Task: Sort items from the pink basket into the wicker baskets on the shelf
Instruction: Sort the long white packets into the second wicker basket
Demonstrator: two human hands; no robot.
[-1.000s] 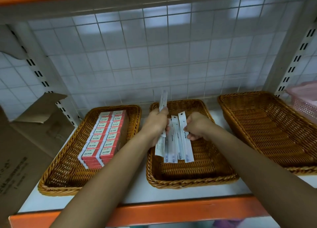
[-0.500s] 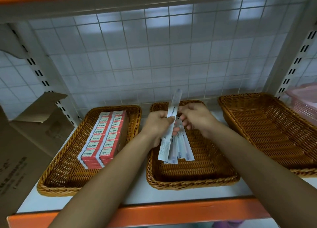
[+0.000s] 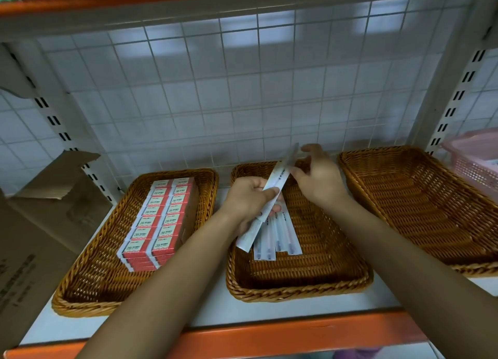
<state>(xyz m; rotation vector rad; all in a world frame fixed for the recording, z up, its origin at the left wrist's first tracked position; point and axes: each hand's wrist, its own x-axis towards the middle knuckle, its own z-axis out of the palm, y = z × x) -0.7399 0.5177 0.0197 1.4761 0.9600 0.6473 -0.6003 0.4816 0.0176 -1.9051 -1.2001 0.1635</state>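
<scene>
Three wicker baskets stand on the shelf. The left basket (image 3: 89,291) holds stacked red pencil boxes (image 3: 159,221). In the middle basket (image 3: 296,288) lie a few long white pen packets (image 3: 277,237). The right basket (image 3: 404,197) has nothing in it. My left hand (image 3: 249,197) grips one long white packet (image 3: 272,194), tilted with its top end to the upper right above the middle basket. My right hand (image 3: 318,178) touches the packet's upper end with spread fingers. The pink basket (image 3: 474,164) shows at the far right edge.
A brown cardboard box (image 3: 40,223) with an open flap fills the shelf's left side. A white wire grid (image 3: 242,89) backs the shelf. An orange rail (image 3: 269,334) runs along the front edge, and an upper shelf hangs close overhead.
My left hand has tilted the held packet further to the right and lifted it. My right hand rose from the packets lying in the basket to the held packet's upper end.
</scene>
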